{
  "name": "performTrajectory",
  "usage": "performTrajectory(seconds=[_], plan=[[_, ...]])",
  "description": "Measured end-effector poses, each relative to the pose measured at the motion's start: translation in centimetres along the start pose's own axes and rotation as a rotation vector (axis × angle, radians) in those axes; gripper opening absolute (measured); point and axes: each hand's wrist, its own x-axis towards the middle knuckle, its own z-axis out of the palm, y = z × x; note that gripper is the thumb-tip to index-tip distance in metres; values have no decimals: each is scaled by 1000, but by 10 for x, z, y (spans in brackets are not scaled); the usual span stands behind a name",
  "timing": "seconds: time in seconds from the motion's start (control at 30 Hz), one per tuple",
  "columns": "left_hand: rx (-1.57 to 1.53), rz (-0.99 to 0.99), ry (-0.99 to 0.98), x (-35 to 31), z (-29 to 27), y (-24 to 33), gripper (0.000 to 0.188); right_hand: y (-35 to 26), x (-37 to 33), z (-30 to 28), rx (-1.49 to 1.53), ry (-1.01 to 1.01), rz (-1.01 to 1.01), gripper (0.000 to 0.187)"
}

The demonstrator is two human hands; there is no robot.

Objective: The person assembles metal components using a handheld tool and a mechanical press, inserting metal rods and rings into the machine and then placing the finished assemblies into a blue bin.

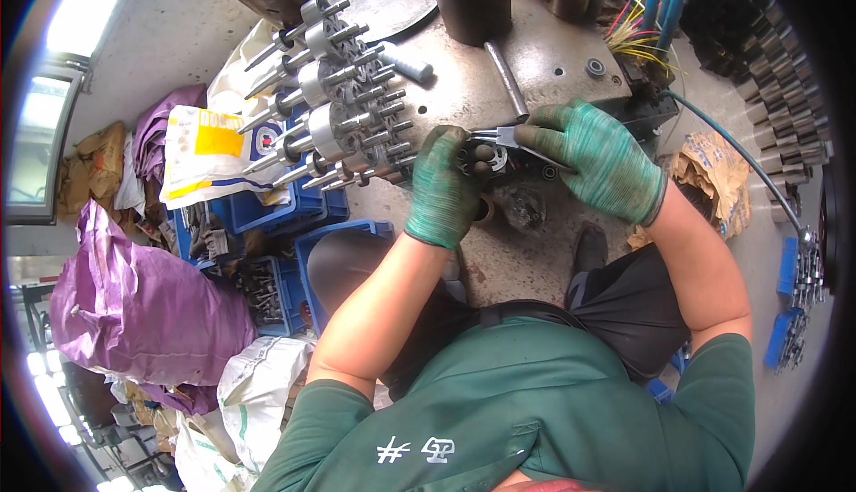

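Observation:
My right hand (599, 158), in a green knitted glove with dark fingertips, is closed around pliers (505, 136). Their narrow jaws point left, reaching the fingertips of my left hand (439, 191). That hand, gloved alike, has its fingers curled round a small round metal part (497, 159), mostly hidden by the glove and the pliers. Just left of it, several metal shafts with gears (332, 131) stand in a dense cluster at the bench edge. A loose steel rod (506, 82) lies on the metal bench (464, 91) beyond my hands.
A shorter metal cylinder (407, 62) and a small bearing-like ring (595, 68) are on the bench, under a thick column (473, 11). Blue crates (272, 291) of metal parts and a purple sack (147, 305) stand left. Hoses, coloured wires (637, 42) and crumpled brown paper (713, 180) are right.

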Motion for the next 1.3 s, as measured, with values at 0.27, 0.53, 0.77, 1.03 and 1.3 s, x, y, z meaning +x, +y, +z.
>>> performTrajectory(seconds=[0.27, 0.53, 0.77, 1.03, 1.3], plan=[[132, 1, -211, -11, 5, -31, 39, 10, 39, 31, 674, 88, 379, 60], [242, -281, -297, -11, -31, -81, 35, 5, 109, 68, 856, -63, 615, 61], [241, -378, -294, -2, -46, -81, 39, 9, 131, 83, 916, -43, 604, 62], [249, -388, -272, -11, -24, -72, 40, 28, 141, 88, 762, -70, 530, 58], [220, -404, -343, -7, -27, -76, 39, 36, 144, 87, 714, -114, 535, 53]])
